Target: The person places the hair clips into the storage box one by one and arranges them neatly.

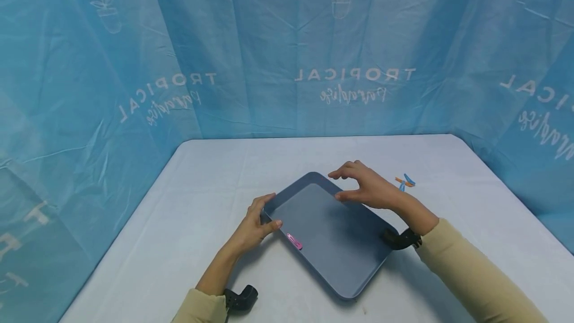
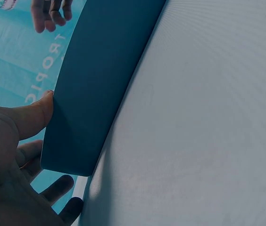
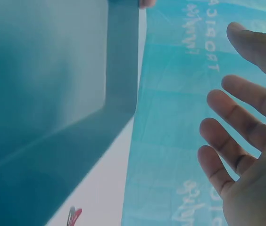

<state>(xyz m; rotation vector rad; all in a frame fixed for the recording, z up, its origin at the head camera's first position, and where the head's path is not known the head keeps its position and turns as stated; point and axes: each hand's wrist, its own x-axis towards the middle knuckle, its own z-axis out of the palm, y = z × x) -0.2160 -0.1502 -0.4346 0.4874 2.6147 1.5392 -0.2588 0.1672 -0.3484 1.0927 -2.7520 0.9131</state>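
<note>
A grey-blue rectangular tray [image 1: 332,228] sits at an angle on the white table. My left hand [image 1: 253,226] holds its left corner, thumb over the near rim and fingers along the other side; the left wrist view shows the thumb on the rim of the tray wall [image 2: 95,84]. A pink snap hair clip [image 1: 294,241] lies inside the tray against the near-left wall. Above the tray's far-right rim hovers my right hand [image 1: 369,186], thumb and fingers spread and holding nothing. In the right wrist view this hand [image 3: 251,122] appears apart from the tray [image 3: 121,61].
Small blue and orange clips [image 1: 405,182] lie on the white table [image 1: 215,178] to the right, beyond the right wrist. A blue printed curtain [image 1: 269,54] surrounds the table. Black wrist cameras [image 1: 242,299] are strapped to both wrists.
</note>
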